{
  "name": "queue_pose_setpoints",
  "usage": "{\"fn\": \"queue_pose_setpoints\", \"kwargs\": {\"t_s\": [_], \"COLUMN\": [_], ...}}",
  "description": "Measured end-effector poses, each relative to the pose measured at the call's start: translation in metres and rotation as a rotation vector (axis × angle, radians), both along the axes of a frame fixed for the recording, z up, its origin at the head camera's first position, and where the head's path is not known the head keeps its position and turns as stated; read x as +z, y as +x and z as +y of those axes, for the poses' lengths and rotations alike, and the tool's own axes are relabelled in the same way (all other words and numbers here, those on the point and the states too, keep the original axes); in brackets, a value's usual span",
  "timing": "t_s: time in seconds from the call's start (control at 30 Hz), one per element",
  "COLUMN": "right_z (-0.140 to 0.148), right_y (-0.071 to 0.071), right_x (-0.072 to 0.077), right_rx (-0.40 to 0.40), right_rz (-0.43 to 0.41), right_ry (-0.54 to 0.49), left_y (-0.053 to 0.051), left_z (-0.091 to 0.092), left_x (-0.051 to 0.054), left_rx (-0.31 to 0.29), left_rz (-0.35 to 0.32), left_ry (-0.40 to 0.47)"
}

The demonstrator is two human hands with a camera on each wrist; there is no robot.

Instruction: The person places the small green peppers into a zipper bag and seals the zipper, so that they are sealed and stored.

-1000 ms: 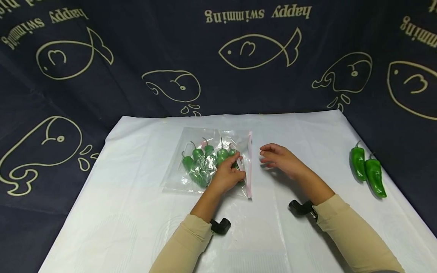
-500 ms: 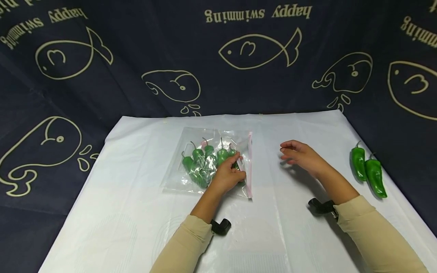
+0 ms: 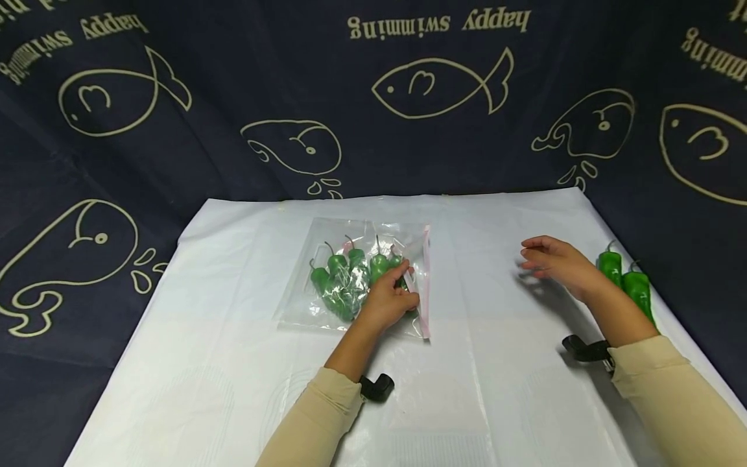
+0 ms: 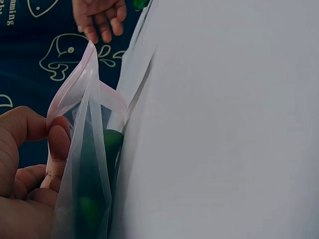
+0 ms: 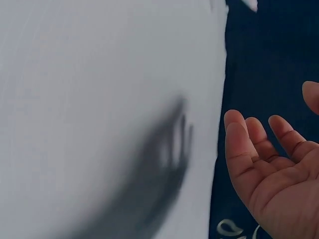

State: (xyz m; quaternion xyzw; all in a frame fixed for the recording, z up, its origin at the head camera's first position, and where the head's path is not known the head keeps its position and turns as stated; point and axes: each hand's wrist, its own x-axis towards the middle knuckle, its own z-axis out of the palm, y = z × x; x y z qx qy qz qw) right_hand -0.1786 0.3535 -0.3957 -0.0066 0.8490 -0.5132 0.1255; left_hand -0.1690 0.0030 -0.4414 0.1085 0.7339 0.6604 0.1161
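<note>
A clear zip bag (image 3: 294, 310) with a pink-edged mouth lies on the table, holding several green peppers (image 3: 332, 295). My left hand (image 3: 385, 301) pinches the bag's film near that mouth between thumb and fingers. In the left wrist view, the pink rim (image 4: 72, 82) stands parted, with a green pepper (image 4: 113, 142) showing inside. Over the table to the right hovers my right hand (image 3: 559, 264), fingers loosely bent and holding nothing. It is nearest two loose green peppers (image 3: 638, 290), partly hidden behind my right forearm.
A white cloth (image 3: 233, 363) covers the table. Dark blue fabric (image 3: 455, 155) with fish and whale drawings hangs behind and along the sides. The loose peppers lie close to the table's right edge.
My right hand has moved steadily right, away from the bag and towards the two loose peppers. My left hand and the bag have stayed in place.
</note>
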Motion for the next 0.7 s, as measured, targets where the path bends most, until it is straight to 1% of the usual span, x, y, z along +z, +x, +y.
{"fn": "queue_pose_setpoints", "kwargs": {"t_s": [0.23, 0.33, 0.47, 0.53, 0.7], "right_z": [0.020, 0.031, 0.049, 0.058, 0.078], "right_y": [-0.004, -0.006, -0.009, -0.008, -0.004], "right_x": [-0.004, -0.005, -0.003, -0.001, 0.005], "right_rx": [-0.037, -0.055, -0.091, -0.097, -0.099], "right_rz": [-0.026, -0.048, -0.096, -0.100, -0.089], "right_ry": [0.053, 0.052, 0.021, 0.018, 0.064], "left_y": [0.000, -0.001, -0.002, -0.002, -0.002], "left_z": [-0.002, -0.002, -0.002, -0.002, -0.003], "left_x": [-0.002, -0.001, -0.001, -0.001, -0.001], "left_rx": [0.001, 0.001, -0.001, -0.003, -0.010], "left_rz": [-0.002, -0.002, 0.003, 0.005, -0.011], "left_ry": [-0.009, -0.016, -0.016, -0.015, -0.019]}}
